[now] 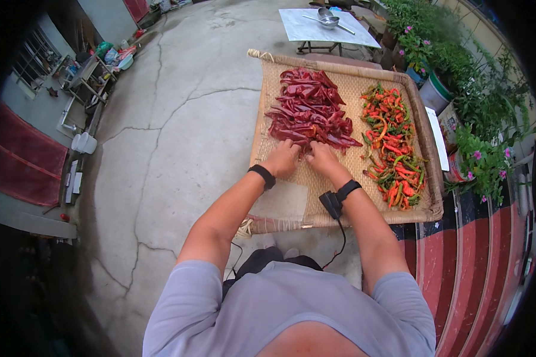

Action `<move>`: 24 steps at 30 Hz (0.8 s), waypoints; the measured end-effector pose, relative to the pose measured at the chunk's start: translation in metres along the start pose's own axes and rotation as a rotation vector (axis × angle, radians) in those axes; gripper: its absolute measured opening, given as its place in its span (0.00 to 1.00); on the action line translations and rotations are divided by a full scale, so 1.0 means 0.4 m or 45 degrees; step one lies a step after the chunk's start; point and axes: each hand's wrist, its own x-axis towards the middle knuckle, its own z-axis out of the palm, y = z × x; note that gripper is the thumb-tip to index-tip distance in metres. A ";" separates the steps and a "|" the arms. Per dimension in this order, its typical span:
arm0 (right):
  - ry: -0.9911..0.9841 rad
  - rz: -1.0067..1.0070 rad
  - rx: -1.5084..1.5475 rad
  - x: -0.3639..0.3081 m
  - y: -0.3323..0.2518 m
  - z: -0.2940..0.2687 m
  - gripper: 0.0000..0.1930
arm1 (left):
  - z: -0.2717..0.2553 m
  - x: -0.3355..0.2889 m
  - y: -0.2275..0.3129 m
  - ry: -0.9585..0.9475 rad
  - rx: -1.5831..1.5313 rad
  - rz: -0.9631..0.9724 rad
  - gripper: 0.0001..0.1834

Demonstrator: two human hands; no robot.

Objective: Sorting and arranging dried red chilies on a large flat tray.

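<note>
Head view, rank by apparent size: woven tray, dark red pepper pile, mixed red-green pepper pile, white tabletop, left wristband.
1. Woven tray
2. Dark red pepper pile and mixed red-green pepper pile: too alike to rank
3. White tabletop: farther off, so true size unsure
4. Left wristband

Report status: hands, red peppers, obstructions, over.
Left hand and right hand at dark red peppers, grips unclear. Peppers spread on woven tray. No obstruction visible.

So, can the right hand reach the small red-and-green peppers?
Likely yes: the right hand is by the dark red peppers, with apparently only bare woven tray between it and the small red-and-green peppers.
</note>
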 end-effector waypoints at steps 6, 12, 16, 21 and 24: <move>-0.180 -0.160 0.074 -0.082 0.027 -0.035 0.19 | -0.030 -0.094 -0.042 0.095 -0.189 0.276 0.25; -0.537 -0.019 0.020 -0.232 -0.095 -0.118 0.17 | -0.140 -0.326 -0.061 -0.197 -0.259 0.255 0.22; -0.601 -0.150 0.114 -0.218 -0.189 -0.067 0.16 | -0.197 -0.449 -0.110 -0.214 -0.286 0.271 0.23; -0.702 0.052 -0.034 -0.061 -0.278 0.034 0.14 | -0.254 -0.633 -0.257 -0.225 -0.530 0.122 0.20; -0.454 0.096 -0.265 0.009 -0.265 0.064 0.13 | -0.288 -0.760 -0.392 -0.255 -0.580 -0.043 0.19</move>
